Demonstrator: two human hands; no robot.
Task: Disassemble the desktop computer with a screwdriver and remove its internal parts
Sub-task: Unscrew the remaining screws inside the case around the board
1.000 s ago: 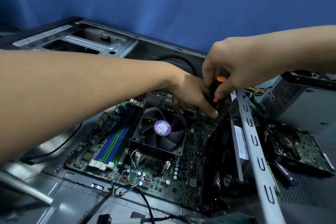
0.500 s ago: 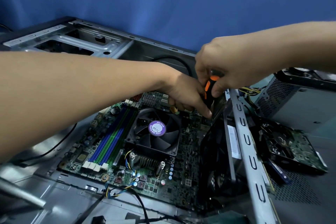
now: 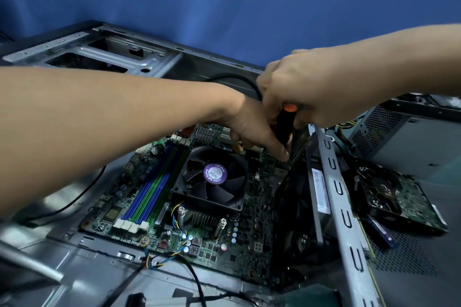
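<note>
From the head camera, the right hand (image 3: 309,92) is curling its fingers around the top of the screwdriver (image 3: 284,124), gripping the black handle with its orange cap just under the palm. The tool is pointing steeply down, its lower end hidden behind the left hand (image 3: 257,132). That hand is reaching in from the left, fingers pressed together and pointing down beside the shaft, touching the handle; whether it is pinching anything underneath cannot be told. Both hands are working over the far right part of the computer case (image 3: 104,55), which is lying open on its side. Just below and nearer than the left hand, the cooling fan (image 3: 212,177) is sitting on the motherboard (image 3: 224,244). Directly under the right hand, a dark graphics card (image 3: 294,207) is standing on edge against a metal rail (image 3: 341,194). Farther right of the right hand, a loose hard drive (image 3: 399,197) is lying near the power supply (image 3: 389,129).
</note>
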